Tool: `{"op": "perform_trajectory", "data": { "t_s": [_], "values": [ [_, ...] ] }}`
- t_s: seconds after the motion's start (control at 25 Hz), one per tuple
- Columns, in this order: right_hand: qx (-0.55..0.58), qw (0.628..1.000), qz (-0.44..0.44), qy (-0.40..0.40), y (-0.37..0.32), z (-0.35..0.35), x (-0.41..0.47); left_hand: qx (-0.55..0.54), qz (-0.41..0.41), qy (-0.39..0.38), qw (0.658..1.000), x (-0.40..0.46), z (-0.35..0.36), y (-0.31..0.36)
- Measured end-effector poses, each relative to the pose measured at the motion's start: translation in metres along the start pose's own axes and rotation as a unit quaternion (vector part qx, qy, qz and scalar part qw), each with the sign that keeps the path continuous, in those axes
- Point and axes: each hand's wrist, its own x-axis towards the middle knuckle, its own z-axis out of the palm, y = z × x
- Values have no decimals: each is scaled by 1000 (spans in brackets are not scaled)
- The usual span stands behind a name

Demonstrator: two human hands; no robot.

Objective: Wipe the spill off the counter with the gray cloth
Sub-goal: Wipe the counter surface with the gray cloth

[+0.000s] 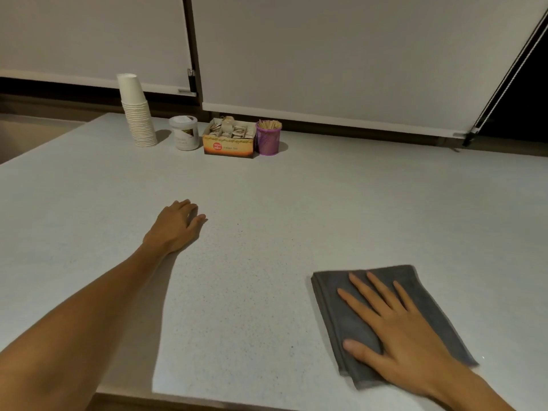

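Note:
A folded gray cloth [344, 295] lies flat on the pale speckled counter [252, 203] at the lower right. My right hand [391, 324] rests palm down on top of it, fingers spread and pointing away from me. My left hand [175, 226] lies on the bare counter further left and further back, fingers loosely curled, holding nothing. Fine dark specks are scattered on the counter between the two hands; I cannot make out a distinct spill.
Along the back edge stand a stack of white paper cups [136, 114], a white lidded jar [185, 133], an open box of tea sachets [229, 139] and a purple mesh cup of wooden sticks [268, 137]. The counter's front edge runs just below my right hand.

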Motion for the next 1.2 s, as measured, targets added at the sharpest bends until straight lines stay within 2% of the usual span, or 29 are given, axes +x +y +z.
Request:
{"op": "perform_trajectory", "data": {
  "t_s": [0.2, 0.36, 0.48, 0.68, 0.84, 1.04, 1.2],
  "values": [
    [-57, 996, -74, 7, -15, 7, -27, 22, 11, -48, 999, -14, 3, -7],
    [-105, 984, -145, 11, -47, 14, -2, 69, -4, -43, 997, -17, -2, -25],
    [-81, 981, -175, -6, -91, 20, 30, 70, -5, -48, 996, -16, 0, -32],
    [51, 991, -125, -27, -147, 8, 107, 33, -24, -26, 999, -16, 8, -31],
    [40, 995, -90, -28, -160, 8, 190, 59, 20, -17, 998, -12, -5, -45],
    [36, 998, -32, -35, -155, 20, 308, 87, -17, -22, 996, -14, -1, -62],
    [43, 998, 37, -27, -152, 21, 395, 88, -8, -30, 996, -13, 0, -62]
  ]
}}
